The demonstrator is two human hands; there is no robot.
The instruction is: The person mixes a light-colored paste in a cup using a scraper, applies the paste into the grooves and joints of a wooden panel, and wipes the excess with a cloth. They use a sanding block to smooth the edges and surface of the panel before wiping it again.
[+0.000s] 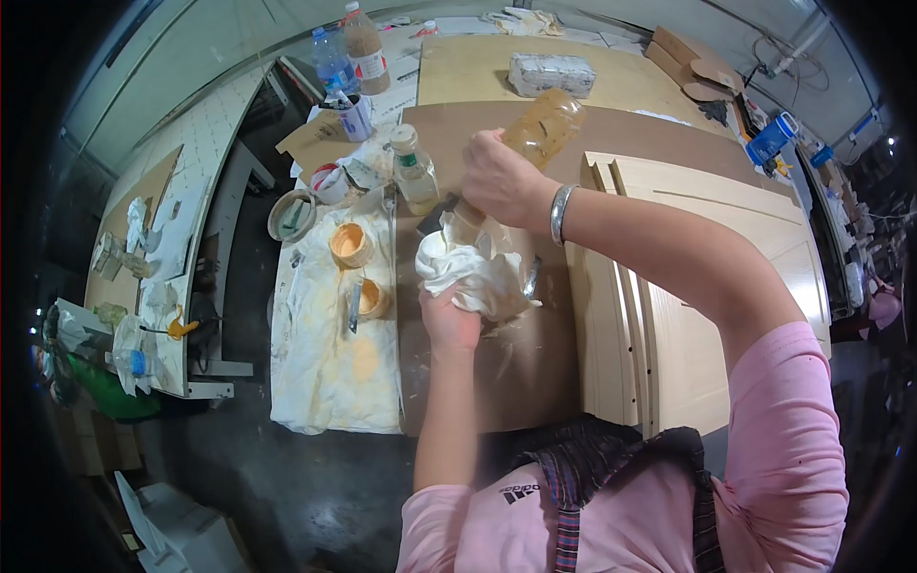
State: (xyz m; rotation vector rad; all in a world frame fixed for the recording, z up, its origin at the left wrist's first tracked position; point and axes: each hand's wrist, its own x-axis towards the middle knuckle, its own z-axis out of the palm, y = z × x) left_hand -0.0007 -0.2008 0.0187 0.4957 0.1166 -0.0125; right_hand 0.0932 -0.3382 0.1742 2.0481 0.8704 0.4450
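Note:
My right hand [497,177] is wrapped round a cloudy amber plastic bottle [549,129], tipped so its base points up and away to the right. The bottle's mouth is hidden behind my fingers, so I cannot tell whether liquid runs out. Below it, my left hand [451,323] grips a bunched white cloth [468,272]. A dark flat piece [437,216] shows just past the cloth, and a small metal tool [532,276] lies to its right. Close by on the left stands a clear bottle with a green cap [415,172].
Two tubs of orange paste [351,245] sit on a stained white cloth [330,363], a scraper [354,307] across the nearer one. Pale wooden door panels [716,286] are stacked at right. Farther back are a wrapped block [551,74], a cup of tools [354,119] and more bottles [366,53].

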